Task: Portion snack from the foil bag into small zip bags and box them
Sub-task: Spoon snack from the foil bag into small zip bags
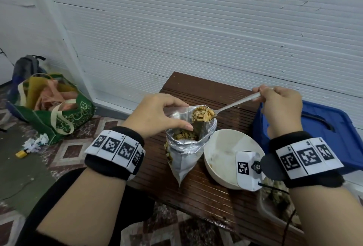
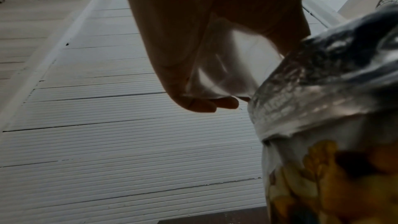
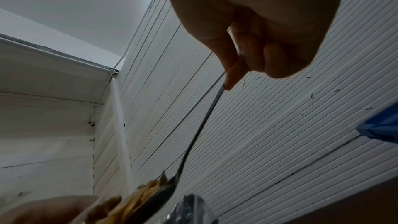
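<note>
White ribbed wall panels stand behind the dark wooden table [image 1: 198, 190], where the left hand [image 1: 157, 115] pinches the thin, limp small zip bag [image 1: 179, 112] at its mouth, just above the crinkly foil bag [image 1: 185, 148], while the right hand [image 1: 280, 106] grips the stiff spoon [image 1: 233, 104] by its handle end, loaded with loose snack [image 1: 202, 115] that can spill easily.

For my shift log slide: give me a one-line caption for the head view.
Right hand tips a spoon of snack into a small zip bag held by the left hand over the foil bag.

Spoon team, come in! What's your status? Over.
Right hand grips loaded spoon. Left hand pinches zip bag open above foil bag. Nothing in the way.
</note>
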